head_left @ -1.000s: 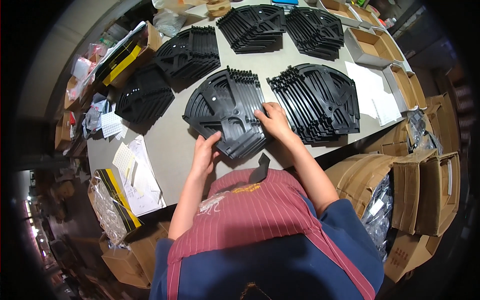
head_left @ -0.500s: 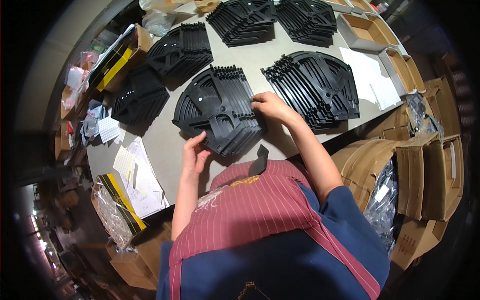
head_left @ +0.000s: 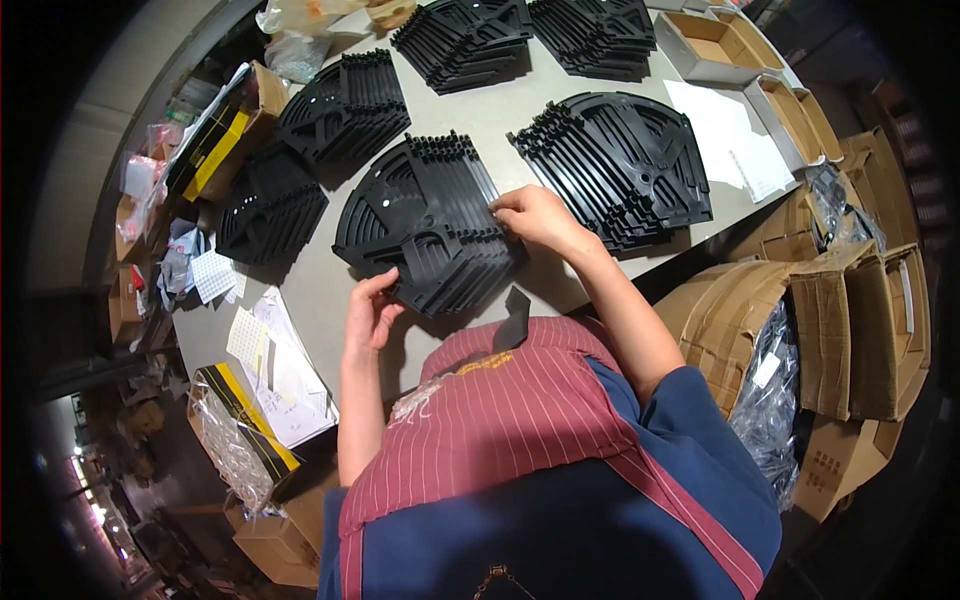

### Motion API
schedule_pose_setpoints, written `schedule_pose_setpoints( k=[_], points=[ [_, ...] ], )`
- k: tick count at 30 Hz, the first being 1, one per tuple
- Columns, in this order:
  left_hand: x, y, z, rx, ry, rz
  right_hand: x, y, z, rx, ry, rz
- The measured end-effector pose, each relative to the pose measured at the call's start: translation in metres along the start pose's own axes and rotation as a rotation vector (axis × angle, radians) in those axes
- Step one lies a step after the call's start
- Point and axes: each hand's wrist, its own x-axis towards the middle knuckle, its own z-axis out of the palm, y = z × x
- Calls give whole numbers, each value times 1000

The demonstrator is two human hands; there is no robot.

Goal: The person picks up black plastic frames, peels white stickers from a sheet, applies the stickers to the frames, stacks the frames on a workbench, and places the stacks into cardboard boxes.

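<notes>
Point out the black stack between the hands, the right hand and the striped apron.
Black stack [head_left: 430, 225]: head view, near the middle of its upper side.
Right hand [head_left: 542, 216]: head view, back of the hand.
Striped apron [head_left: 490, 405]: head view, its front cloth.

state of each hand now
Left hand: half-curled at edge of fanned black plastic stack; grip unclear.
Right hand: curled at its right side; grip unclear.
</notes>
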Motion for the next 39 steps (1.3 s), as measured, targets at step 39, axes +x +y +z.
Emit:
schedule_pose_setpoints(
  k=[39],
  points=[
    [-7, -3, 21, -21, 7, -34, -19, 72, 30, -110, 312, -692]
  ],
)
